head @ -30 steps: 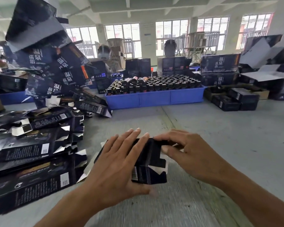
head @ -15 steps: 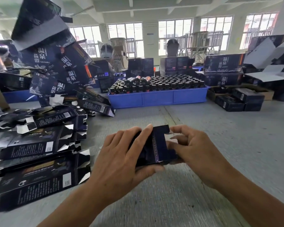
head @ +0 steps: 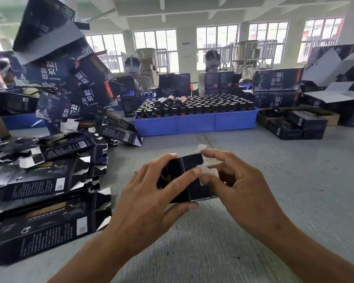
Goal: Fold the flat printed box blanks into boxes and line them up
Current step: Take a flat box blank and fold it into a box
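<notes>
I hold one dark printed box blank point(head: 192, 180) above the grey table, partly opened into a box shape. My left hand point(head: 151, 197) grips its left part, fingers over the top and thumb underneath. My right hand point(head: 237, 184) pinches the white end flaps at the box's right end. A heap of flat dark box blanks point(head: 47, 186) lies on the table to the left. Behind that heap, folded boxes point(head: 70, 82) with white characters are piled high.
A blue tray point(head: 194, 123) full of dark bottles stands across the table point(head: 294, 180). Dark boxes point(head: 294, 125) sit at the right, larger printed cartons point(head: 276, 86) behind them. Two people with head-worn cameras sit beyond the tray. A second blue tray point(head: 20, 122) is at far left.
The blank has come up off the table and opened from flat into a box shape. My right hand has moved onto its white end flaps.
</notes>
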{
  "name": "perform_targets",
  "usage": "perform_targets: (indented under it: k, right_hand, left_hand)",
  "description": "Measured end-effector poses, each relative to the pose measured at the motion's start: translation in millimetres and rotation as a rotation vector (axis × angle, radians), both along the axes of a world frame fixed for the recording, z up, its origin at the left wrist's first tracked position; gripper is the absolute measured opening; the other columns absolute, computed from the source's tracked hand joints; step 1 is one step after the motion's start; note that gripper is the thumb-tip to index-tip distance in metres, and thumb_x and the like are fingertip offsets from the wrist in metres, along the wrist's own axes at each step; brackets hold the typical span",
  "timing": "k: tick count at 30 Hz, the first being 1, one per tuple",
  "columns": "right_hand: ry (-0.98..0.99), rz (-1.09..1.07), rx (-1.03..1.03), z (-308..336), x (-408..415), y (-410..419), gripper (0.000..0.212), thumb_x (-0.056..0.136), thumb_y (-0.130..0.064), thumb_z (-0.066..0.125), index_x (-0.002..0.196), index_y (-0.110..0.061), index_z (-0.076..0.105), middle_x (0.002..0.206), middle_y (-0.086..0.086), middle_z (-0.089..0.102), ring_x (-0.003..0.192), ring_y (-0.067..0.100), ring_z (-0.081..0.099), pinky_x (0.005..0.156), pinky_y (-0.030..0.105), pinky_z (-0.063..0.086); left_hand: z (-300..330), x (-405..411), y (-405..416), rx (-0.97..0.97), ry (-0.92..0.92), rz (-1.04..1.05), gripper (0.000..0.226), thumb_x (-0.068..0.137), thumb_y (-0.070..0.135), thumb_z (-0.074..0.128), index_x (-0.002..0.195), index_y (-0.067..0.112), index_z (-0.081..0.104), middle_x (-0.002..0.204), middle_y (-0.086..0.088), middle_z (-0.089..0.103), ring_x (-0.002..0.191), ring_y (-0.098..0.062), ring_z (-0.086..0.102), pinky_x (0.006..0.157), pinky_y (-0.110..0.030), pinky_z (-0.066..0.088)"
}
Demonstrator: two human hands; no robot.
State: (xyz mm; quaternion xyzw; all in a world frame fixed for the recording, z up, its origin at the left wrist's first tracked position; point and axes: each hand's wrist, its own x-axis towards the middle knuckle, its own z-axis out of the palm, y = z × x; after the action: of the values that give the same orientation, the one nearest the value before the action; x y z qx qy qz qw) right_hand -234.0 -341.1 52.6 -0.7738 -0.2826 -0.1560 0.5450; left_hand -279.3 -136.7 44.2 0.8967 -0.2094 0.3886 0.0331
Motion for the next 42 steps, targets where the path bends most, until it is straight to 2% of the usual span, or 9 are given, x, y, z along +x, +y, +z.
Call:
perform_targets:
  k: [8,15,20,23,27,29,31,35,42]
  right_hand:
    - [-0.148,-0.062,-0.178,-4.3,-1.1,2.3,0.055,0.098,-0.028,0.062,0.145,-0.048,0.042,0.117,-0.018,0.068,0.097,-0.009,0.063,0.081,0.009,0.052]
    - [-0.136,-0.074,-0.008,-6.1,-2.8,2.6,0.054,0.094,-0.026,0.066,0.131,-0.055,0.040,0.103,-0.032,0.063,0.098,-0.013,0.062,0.073,0.002,0.046]
    - [-0.281,-0.079,-0.099,-5.9,-4.8,4.8,0.031,0.097,-0.012,0.063,0.121,-0.030,0.067,0.107,-0.027,0.065,0.100,-0.007,0.062,0.077,0.006,0.047]
    - [-0.273,-0.068,-0.133,-6.3,-3.8,4.5,0.027,0.098,-0.011,0.061,0.120,-0.023,0.070,0.107,-0.022,0.066,0.101,-0.003,0.062,0.080,0.010,0.048]
    - [-0.190,-0.021,-0.177,-4.8,-3.8,4.3,0.031,0.096,-0.032,0.059,0.125,-0.029,0.068,0.113,-0.025,0.063,0.106,-0.005,0.059,0.081,0.009,0.049]
    - [-0.126,0.052,-0.189,-3.0,-4.7,2.4,0.050,0.088,-0.055,0.060,0.134,-0.035,0.060,0.120,-0.029,0.059,0.112,-0.007,0.057,0.084,0.011,0.050]
    - [-0.089,0.120,-0.253,-1.9,-4.8,0.5,0.066,0.082,-0.064,0.061,0.142,-0.040,0.050,0.128,-0.034,0.053,0.117,-0.008,0.053,0.088,0.010,0.050]
    - [-0.101,0.080,-0.219,-2.7,-3.3,1.7,0.048,0.090,-0.030,0.070,0.136,-0.038,0.057,0.119,-0.035,0.057,0.108,-0.010,0.057,0.087,0.005,0.047]
    - [-0.192,-0.054,-0.119,-6.5,-4.4,3.8,0.030,0.085,-0.026,0.076,0.114,-0.030,0.070,0.104,-0.026,0.065,0.099,-0.006,0.063,0.080,0.008,0.050]
  left_hand:
    - [1.0,0.1,1.4,-0.074,0.041,-0.011,0.057,0.089,0.060,0.051,0.140,0.035,0.046,0.142,-0.007,0.045,0.123,-0.024,0.049,0.092,-0.040,0.049]
    - [-0.1,1.2,1.4,-0.067,0.011,-0.043,0.048,0.085,0.049,0.058,0.130,0.035,0.051,0.148,-0.008,0.044,0.131,-0.027,0.046,0.098,-0.041,0.043]
    - [-2.2,0.8,3.0,-0.081,0.002,-0.074,0.048,0.085,0.046,0.060,0.129,0.031,0.050,0.152,-0.006,0.043,0.135,-0.028,0.047,0.097,-0.048,0.050]
    - [-3.5,0.7,2.5,-0.105,0.005,-0.076,0.055,0.085,0.047,0.060,0.134,0.028,0.045,0.151,-0.007,0.046,0.133,-0.028,0.049,0.095,-0.048,0.052]
    - [-3.3,0.7,3.2,-0.073,0.008,-0.024,0.057,0.088,0.048,0.057,0.141,0.033,0.044,0.147,-0.007,0.046,0.127,-0.026,0.049,0.087,-0.041,0.054]
    - [-2.5,0.9,4.9,-0.102,0.023,-0.020,0.052,0.090,0.049,0.057,0.139,0.033,0.050,0.146,-0.007,0.045,0.122,-0.026,0.053,0.082,-0.038,0.056]
    - [-2.4,1.4,6.9,-0.131,0.037,-0.020,0.049,0.089,0.047,0.057,0.136,0.031,0.055,0.146,-0.006,0.045,0.121,-0.026,0.055,0.081,-0.038,0.058]
    - [-4.8,2.3,7.7,-0.145,0.042,-0.028,0.056,0.082,0.039,0.076,0.135,0.030,0.057,0.147,-0.004,0.044,0.122,-0.025,0.055,0.077,-0.044,0.060]
    - [-6.1,3.2,4.6,-0.070,-0.003,-0.059,0.053,0.084,0.042,0.072,0.133,0.033,0.056,0.146,-0.008,0.047,0.123,-0.025,0.053,0.080,-0.039,0.059]
